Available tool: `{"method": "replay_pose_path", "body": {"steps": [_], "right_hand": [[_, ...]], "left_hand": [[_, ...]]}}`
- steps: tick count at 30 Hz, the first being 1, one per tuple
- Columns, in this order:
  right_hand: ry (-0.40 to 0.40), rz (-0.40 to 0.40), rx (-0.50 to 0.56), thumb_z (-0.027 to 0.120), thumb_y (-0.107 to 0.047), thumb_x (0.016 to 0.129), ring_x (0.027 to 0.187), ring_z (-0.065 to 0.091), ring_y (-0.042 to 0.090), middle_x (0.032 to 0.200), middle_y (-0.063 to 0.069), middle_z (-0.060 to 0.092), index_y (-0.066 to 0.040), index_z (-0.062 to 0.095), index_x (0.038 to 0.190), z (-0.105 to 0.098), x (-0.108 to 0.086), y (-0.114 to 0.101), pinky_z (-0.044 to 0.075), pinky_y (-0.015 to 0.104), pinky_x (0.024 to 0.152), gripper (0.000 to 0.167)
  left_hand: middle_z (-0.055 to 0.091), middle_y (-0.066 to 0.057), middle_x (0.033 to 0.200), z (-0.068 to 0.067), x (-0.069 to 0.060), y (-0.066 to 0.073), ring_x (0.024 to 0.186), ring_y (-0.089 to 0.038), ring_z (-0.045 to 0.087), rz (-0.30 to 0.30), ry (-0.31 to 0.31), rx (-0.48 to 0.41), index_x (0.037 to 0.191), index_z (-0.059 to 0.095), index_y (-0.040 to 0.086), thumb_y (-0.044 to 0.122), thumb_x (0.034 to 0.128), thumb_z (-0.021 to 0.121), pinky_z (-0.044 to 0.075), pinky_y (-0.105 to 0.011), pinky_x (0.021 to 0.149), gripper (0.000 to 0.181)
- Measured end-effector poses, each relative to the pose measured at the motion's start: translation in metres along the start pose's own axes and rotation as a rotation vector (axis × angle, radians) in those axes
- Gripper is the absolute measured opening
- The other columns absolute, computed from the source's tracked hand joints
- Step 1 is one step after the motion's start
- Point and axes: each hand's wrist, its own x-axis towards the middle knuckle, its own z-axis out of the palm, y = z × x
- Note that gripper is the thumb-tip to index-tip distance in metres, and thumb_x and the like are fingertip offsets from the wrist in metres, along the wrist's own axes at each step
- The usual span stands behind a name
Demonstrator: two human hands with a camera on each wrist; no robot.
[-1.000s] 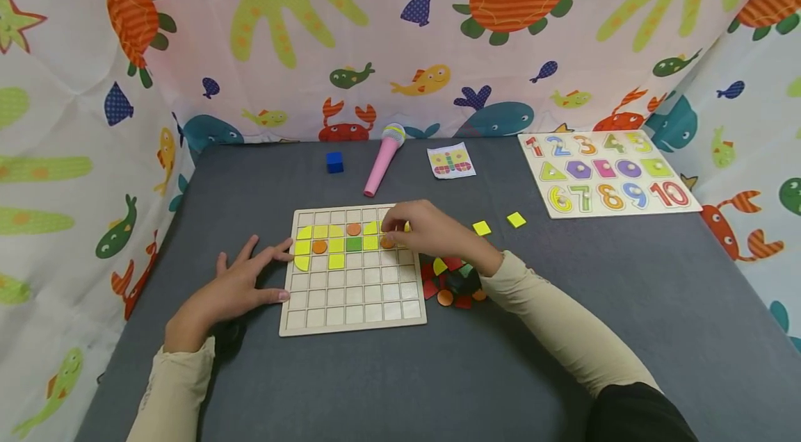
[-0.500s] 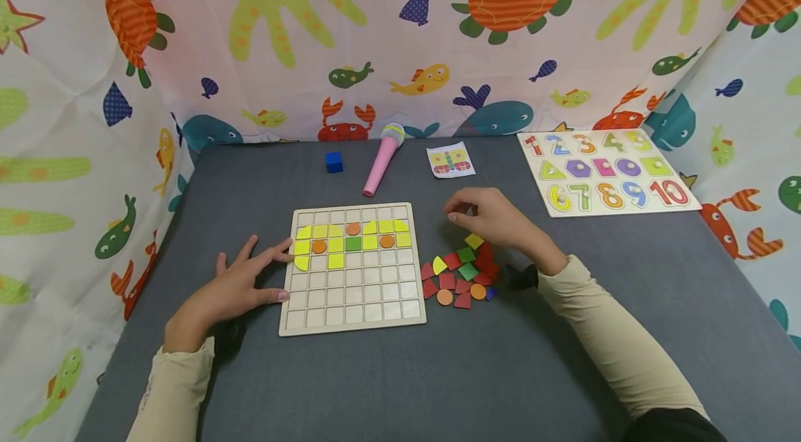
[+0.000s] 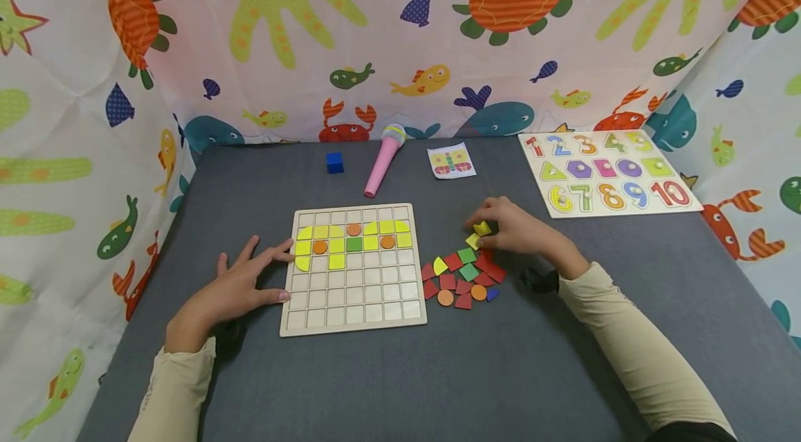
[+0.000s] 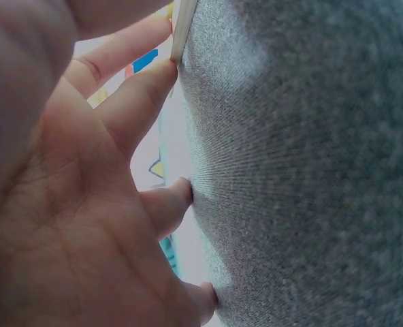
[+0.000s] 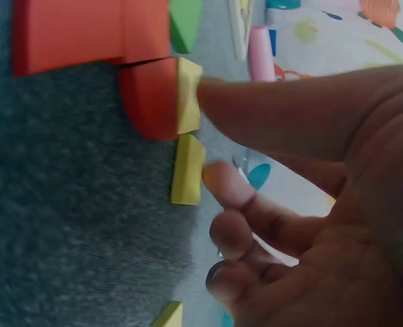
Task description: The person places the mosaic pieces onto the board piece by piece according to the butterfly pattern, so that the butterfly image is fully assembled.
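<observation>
The left hand (image 3: 225, 296) lies spread at the left edge of the wooden grid board (image 3: 334, 297), its fingertips and thumb touching that edge. In the left wrist view, two fingers of the left hand (image 4: 92, 197) meet the board's side (image 4: 183, 30) and other fingertips rest on the cloth. Over the yellow squares (image 3: 481, 228) right of the board is the right hand (image 3: 526, 230). The right wrist view has the right hand (image 5: 317, 197) with its thumb against one yellow piece (image 5: 188, 95) and the index fingertip at another (image 5: 188, 170); neither is pinched. Yellow, orange and green pieces fill some upper cells.
Red, green, orange, yellow and blue pieces (image 3: 447, 281) lie loose beside the board's right edge. Farther back are a blue cube (image 3: 334, 162), a pink toy microphone (image 3: 383, 164) and a pattern card (image 3: 452, 161). A number puzzle board (image 3: 610, 174) lies at the back right.
The right hand has left the board's upper right, where an orange disc now lies in a cell, and moved right to the yellow squares. The left hand has stayed in place.
</observation>
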Motion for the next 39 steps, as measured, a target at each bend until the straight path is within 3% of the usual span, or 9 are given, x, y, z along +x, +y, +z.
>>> {"method": "replay_pose_path", "body": {"steps": [8, 19, 23, 27, 31, 35, 39], "right_hand": [[-0.018, 0.006, -0.006, 0.082, -0.005, 0.093, 0.112, 0.043, 0.036, 0.115, 0.013, 0.056, -0.009, 0.078, 0.102, 0.002, 0.001, 0.000, 0.039, 0.049, 0.088, 0.011], [-0.041, 0.005, -0.023, 0.082, -0.008, 0.094, 0.109, 0.042, 0.033, 0.108, 0.008, 0.053, -0.010, 0.070, 0.096, 0.006, 0.002, -0.006, 0.039, 0.045, 0.085, 0.012], [-0.044, -0.008, -0.005, 0.079, -0.005, 0.096, 0.090, 0.052, 0.025, 0.092, 0.003, 0.056, -0.008, 0.065, 0.096, 0.007, 0.006, -0.009, 0.044, 0.038, 0.075, 0.015], [-0.029, -0.040, 0.014, 0.077, -0.004, 0.098, 0.067, 0.052, 0.016, 0.076, -0.002, 0.053, -0.008, 0.063, 0.095, 0.009, 0.013, -0.016, 0.042, 0.031, 0.061, 0.015], [-0.008, -0.073, 0.027, 0.076, -0.007, 0.100, 0.066, 0.053, 0.014, 0.075, -0.004, 0.057, -0.008, 0.067, 0.097, 0.012, 0.023, -0.029, 0.042, 0.031, 0.061, 0.010], [-0.033, -0.085, 0.073, 0.073, -0.007, 0.102, 0.071, 0.061, 0.016, 0.082, -0.001, 0.068, -0.006, 0.072, 0.104, 0.017, 0.034, -0.042, 0.051, 0.033, 0.066, 0.002], [-0.055, -0.126, 0.124, 0.071, -0.003, 0.103, 0.075, 0.065, 0.019, 0.089, 0.004, 0.073, -0.005, 0.074, 0.107, 0.025, 0.048, -0.056, 0.055, 0.036, 0.069, 0.005]], "left_hand": [[0.022, -0.020, 0.175, 0.000, -0.001, 0.001, 0.158, -0.056, -0.010, 0.011, 0.012, -0.008, 0.157, 0.049, 0.016, 0.039, 0.0919, 0.086, -0.023, -0.081, 0.108, 0.079], [0.021, -0.020, 0.176, -0.001, 0.000, 0.001, 0.158, -0.055, -0.011, -0.008, 0.011, 0.005, 0.158, 0.049, 0.016, 0.039, 0.0908, 0.087, -0.024, -0.081, 0.108, 0.080], [0.021, -0.020, 0.176, -0.001, 0.000, 0.001, 0.158, -0.055, -0.010, -0.008, 0.014, 0.003, 0.157, 0.050, 0.017, 0.040, 0.0908, 0.087, -0.023, -0.081, 0.108, 0.079], [0.022, -0.020, 0.175, 0.000, 0.000, 0.000, 0.158, -0.056, -0.009, -0.009, 0.019, 0.007, 0.157, 0.051, 0.017, 0.040, 0.0908, 0.087, -0.022, -0.082, 0.109, 0.078], [0.022, -0.019, 0.175, 0.002, 0.000, -0.001, 0.158, -0.056, -0.008, 0.001, 0.025, 0.005, 0.155, 0.052, 0.017, 0.039, 0.0903, 0.087, -0.021, -0.082, 0.108, 0.077], [0.022, -0.018, 0.176, 0.003, -0.001, -0.001, 0.158, -0.056, -0.008, 0.014, 0.026, -0.003, 0.155, 0.053, 0.018, 0.040, 0.0904, 0.087, -0.021, -0.082, 0.108, 0.076], [0.022, -0.016, 0.176, 0.003, -0.001, -0.001, 0.158, -0.056, -0.007, 0.020, 0.029, -0.002, 0.153, 0.054, 0.018, 0.039, 0.0905, 0.087, -0.021, -0.082, 0.108, 0.074]]}}
